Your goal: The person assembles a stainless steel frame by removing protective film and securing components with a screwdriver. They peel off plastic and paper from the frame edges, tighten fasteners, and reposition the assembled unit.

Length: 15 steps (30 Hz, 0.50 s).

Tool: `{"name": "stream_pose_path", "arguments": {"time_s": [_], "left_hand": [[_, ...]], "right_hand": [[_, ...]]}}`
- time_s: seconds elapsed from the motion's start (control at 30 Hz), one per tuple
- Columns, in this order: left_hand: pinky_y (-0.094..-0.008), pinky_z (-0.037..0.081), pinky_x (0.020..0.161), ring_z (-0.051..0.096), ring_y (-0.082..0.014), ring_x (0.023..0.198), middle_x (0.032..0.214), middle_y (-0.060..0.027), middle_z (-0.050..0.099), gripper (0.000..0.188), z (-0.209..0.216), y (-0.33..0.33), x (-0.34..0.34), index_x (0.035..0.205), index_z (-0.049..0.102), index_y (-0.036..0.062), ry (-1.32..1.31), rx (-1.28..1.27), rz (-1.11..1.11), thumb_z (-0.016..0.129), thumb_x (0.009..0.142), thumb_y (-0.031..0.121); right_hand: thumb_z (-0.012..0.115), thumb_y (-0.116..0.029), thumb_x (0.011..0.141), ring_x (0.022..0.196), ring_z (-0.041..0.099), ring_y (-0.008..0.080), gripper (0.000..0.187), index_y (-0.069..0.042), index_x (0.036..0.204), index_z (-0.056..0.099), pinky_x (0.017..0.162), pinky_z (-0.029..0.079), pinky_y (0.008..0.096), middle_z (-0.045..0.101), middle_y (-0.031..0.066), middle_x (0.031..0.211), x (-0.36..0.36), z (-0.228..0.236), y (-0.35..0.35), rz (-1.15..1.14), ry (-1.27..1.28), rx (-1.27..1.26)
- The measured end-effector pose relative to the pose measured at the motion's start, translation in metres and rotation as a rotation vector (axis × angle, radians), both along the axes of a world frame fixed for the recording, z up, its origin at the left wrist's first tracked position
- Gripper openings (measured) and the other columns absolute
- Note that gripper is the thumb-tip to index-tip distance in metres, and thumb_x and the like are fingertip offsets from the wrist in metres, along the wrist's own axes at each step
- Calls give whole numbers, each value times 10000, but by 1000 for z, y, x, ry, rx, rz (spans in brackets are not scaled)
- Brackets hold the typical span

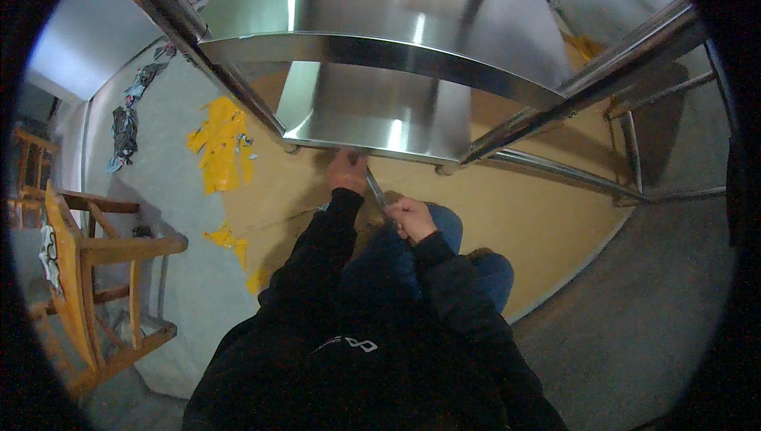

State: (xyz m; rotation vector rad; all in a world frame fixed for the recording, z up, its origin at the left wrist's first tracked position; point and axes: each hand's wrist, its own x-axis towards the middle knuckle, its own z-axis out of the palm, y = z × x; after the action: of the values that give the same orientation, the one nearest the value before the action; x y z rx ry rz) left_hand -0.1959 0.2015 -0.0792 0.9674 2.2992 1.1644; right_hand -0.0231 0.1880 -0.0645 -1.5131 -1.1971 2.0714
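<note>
A steel table frame with a lower shelf [372, 126] stands in front of me. My left hand [347, 173] is closed at the underside of the shelf's front edge. Its fingertips are partly hidden there, so what they hold cannot be made out. In my right hand [411, 219], above my knee, the fingers are wrapped round a slim metal tool [376, 188]. The tool slants up and left, its far end beside my left hand. Its exact kind is too blurred to tell.
A larger steel panel [365, 3] spans above the lower shelf, between tubular legs [238, 86]. Brown sheeting [547, 225] covers the floor, with torn yellow film [220, 146] on the left. A wooden chair [95, 272] stands at left; dark scraps [127, 126] lie along the wall.
</note>
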Motion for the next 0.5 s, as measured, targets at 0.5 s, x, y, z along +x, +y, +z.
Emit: {"name": "stream_pose_path", "arguments": {"time_s": [0.5], "left_hand": [[-358,457,606,575,-250,651,706,-114,579,130,-16,-41,-7,836,557,26,-244,196,24,591,799,146]], "right_hand": [[473,-415,910,590,509,92,349,-80,945,563,444,387,213,570,3,755,-29,26,38,-147,227,-257]]}}
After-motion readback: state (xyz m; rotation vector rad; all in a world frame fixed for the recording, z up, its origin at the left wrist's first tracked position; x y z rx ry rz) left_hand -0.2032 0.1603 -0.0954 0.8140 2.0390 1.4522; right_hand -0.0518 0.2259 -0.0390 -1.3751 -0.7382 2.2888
